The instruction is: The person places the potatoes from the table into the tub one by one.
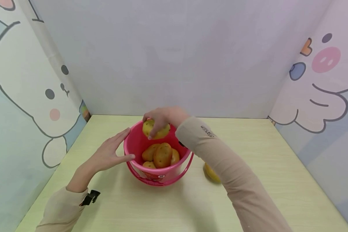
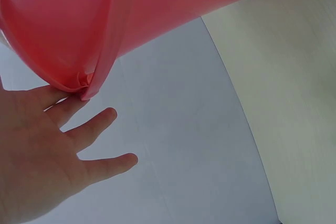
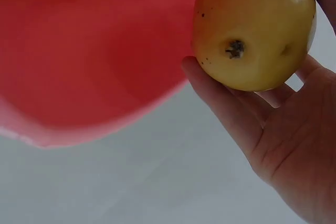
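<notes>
A pink bucket [image 1: 159,168] stands upright on the table, with several yellow-brown pears [image 1: 163,155] heaped in its bottom. My right hand [image 1: 162,116] grips a yellow pear [image 3: 252,30] over the far part of the bucket's mouth. In the right wrist view, the pear's dark blossom end faces the camera and the bucket's rim lies beside it. My left hand [image 1: 108,154] rests against the bucket's left side with its fingers spread, fingertips and thumb at the rim. The left wrist view shows fingers [image 2: 94,129] stretched out below the handle's joint.
Another yellow fruit [image 1: 211,174] lies on the table [image 1: 272,180] right of the bucket, partly hidden by my right sleeve. The bucket's handle [image 1: 162,184] hangs down at the front. A grey wall [image 1: 174,58] rises behind, with cartoon-printed panels [image 1: 29,96] on both sides.
</notes>
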Demonstrator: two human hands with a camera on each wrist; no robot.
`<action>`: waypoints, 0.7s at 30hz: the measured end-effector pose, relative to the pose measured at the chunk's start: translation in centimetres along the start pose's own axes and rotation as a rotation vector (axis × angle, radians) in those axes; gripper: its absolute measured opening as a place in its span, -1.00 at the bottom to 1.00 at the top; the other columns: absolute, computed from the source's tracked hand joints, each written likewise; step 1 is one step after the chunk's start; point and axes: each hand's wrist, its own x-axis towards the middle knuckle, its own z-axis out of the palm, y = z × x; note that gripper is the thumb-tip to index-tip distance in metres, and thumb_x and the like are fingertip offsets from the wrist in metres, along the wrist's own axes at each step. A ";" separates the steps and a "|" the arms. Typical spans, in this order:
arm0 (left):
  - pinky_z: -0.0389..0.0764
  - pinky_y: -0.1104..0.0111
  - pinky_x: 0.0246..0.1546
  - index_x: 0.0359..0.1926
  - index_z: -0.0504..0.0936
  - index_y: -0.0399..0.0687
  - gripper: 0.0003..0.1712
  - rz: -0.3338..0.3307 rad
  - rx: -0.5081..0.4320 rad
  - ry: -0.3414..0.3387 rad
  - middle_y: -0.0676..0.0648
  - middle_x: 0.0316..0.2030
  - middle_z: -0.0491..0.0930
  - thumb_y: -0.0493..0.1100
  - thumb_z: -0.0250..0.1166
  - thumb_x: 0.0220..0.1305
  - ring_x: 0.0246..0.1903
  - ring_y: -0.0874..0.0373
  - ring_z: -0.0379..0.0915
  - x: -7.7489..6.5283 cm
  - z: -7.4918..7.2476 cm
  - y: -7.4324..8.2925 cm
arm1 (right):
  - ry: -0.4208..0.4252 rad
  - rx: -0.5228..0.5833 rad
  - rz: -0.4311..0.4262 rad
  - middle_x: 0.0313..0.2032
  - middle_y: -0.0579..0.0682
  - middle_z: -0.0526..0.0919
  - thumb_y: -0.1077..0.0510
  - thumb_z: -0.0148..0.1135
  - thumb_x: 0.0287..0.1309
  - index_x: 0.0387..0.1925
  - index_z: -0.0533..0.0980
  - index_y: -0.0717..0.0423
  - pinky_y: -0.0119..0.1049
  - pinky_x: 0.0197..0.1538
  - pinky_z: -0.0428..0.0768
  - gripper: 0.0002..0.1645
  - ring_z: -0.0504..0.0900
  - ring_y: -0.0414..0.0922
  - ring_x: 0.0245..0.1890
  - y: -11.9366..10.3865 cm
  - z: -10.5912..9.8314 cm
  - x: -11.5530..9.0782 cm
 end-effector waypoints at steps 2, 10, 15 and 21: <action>0.20 -0.18 -0.04 0.35 -0.05 -0.04 0.04 0.001 -0.002 0.002 -0.17 0.26 0.07 0.23 0.24 -0.05 0.16 -0.15 0.03 0.0 0.1 -0.1 | 0.002 -0.004 0.006 -0.14 -0.19 0.35 -0.04 0.54 -0.53 0.00 0.30 -0.35 -0.33 -0.48 0.56 -0.10 0.30 -0.13 -0.14 0.0 0.2 0.1; 0.20 -0.19 -0.05 0.35 -0.05 -0.03 0.04 0.004 0.007 0.004 -0.17 0.26 0.08 0.24 0.24 -0.05 0.16 -0.16 0.03 0.0 0.0 0.0 | 0.012 -0.022 0.013 -0.03 -0.16 0.33 0.00 0.50 -0.41 0.07 0.27 -0.31 -0.35 -0.47 0.54 -0.11 0.28 -0.12 -0.09 0.7 0.3 0.1; 0.17 -0.20 -0.04 0.35 -0.04 -0.03 0.03 0.002 0.010 0.004 -0.17 0.26 0.07 0.24 0.23 -0.04 0.16 -0.16 0.03 0.0 0.1 0.0 | 0.031 -0.080 -0.059 0.03 -0.09 0.33 0.00 0.49 -0.37 0.10 0.27 -0.22 -0.36 -0.43 0.55 -0.12 0.28 -0.12 -0.04 1.5 -0.2 0.1; 0.21 -0.19 -0.06 0.35 -0.04 -0.04 0.04 0.001 0.011 0.009 -0.17 0.26 0.07 0.23 0.25 -0.06 0.16 -0.15 0.03 0.0 0.2 -0.1 | 0.077 -0.147 -0.167 0.05 -0.07 0.35 -0.02 0.46 -0.32 0.12 0.29 -0.13 -0.38 -0.32 0.53 -0.14 0.29 -0.11 0.01 2.9 -0.5 0.0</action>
